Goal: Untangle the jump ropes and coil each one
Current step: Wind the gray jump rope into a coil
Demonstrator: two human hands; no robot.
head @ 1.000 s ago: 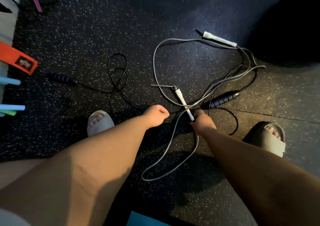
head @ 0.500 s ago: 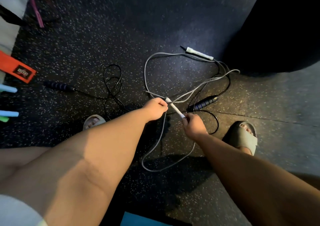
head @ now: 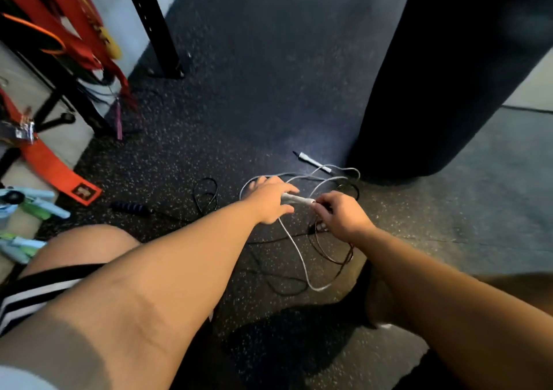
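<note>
Two jump ropes lie tangled on the speckled black floor. Both hands hold one white handle of the white rope a little above the floor. My left hand grips it between fingers and thumb. My right hand pinches its right end. The white cord loops down under my hands and back to the second white handle, which lies by the bag. The black rope curls under my right hand and also loops at the left, running to its dark ribbed handle. Its other handle is hidden.
A big black punching bag stands at the right, close behind the ropes. A black rack post and hanging red straps are at the back left. An orange strap and light blue handles lie at the left edge.
My left hand has moved right and taken the white handle. Both hands have lifted that handle off the floor, and the view has tilted up.
</note>
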